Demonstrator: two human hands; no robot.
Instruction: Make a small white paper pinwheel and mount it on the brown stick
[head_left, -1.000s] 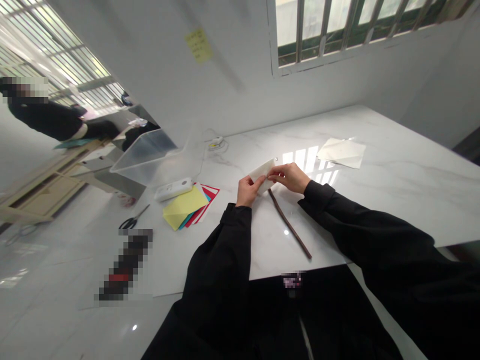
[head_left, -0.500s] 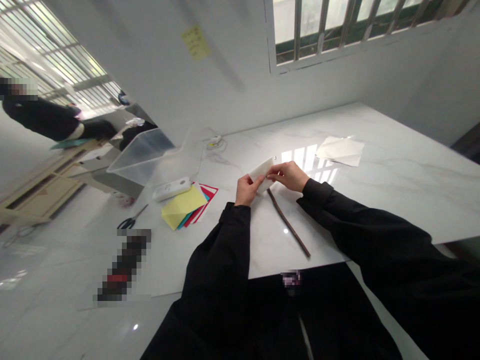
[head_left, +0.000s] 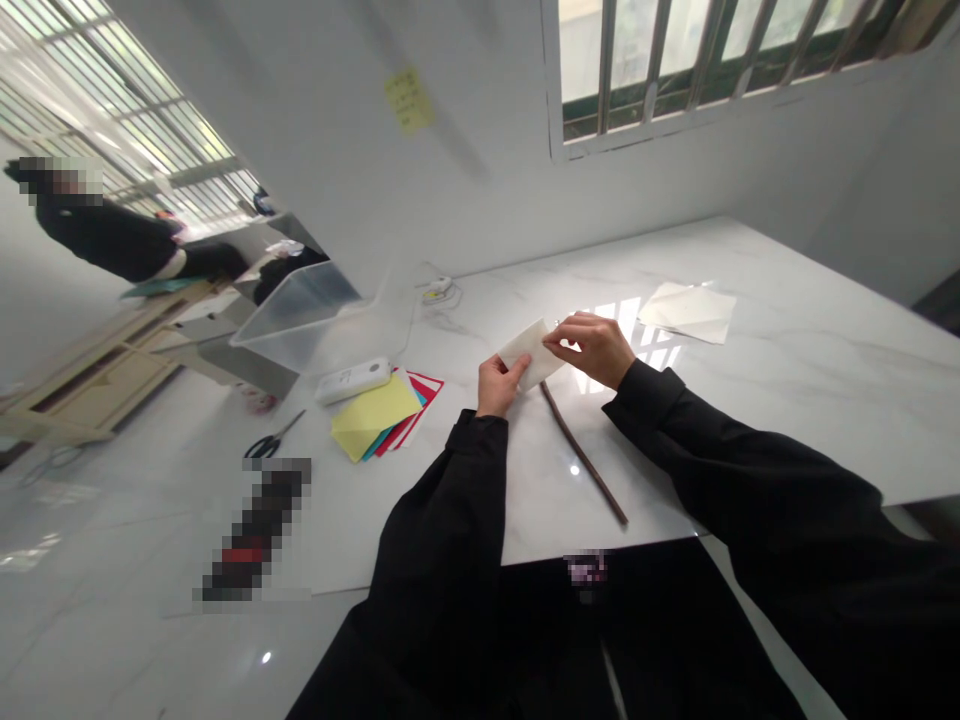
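The left hand (head_left: 496, 387) pinched a flat cream sheet (head_left: 535, 358). The right hand (head_left: 596, 348) bunched its fingertips by the edge; I couldn't tell if they gripped.

1. Workroom of some kind; home or office, cannot tell.
2. Tabletop (head_left: 787, 330), marble-patterned: scissors (head_left: 277, 436) and coloured sheets (head_left: 375, 410) laid out, suiting desk or craft work.
3. White wall (head_left: 465, 235) with yellow note (head_left: 409, 100); barred window (head_left: 679, 60) above tabletop.
4. Far left: another person (head_left: 109, 235) by wooden furniture (head_left: 105, 390), second barred window (head_left: 120, 105), glossy floor (head_left: 97, 600).
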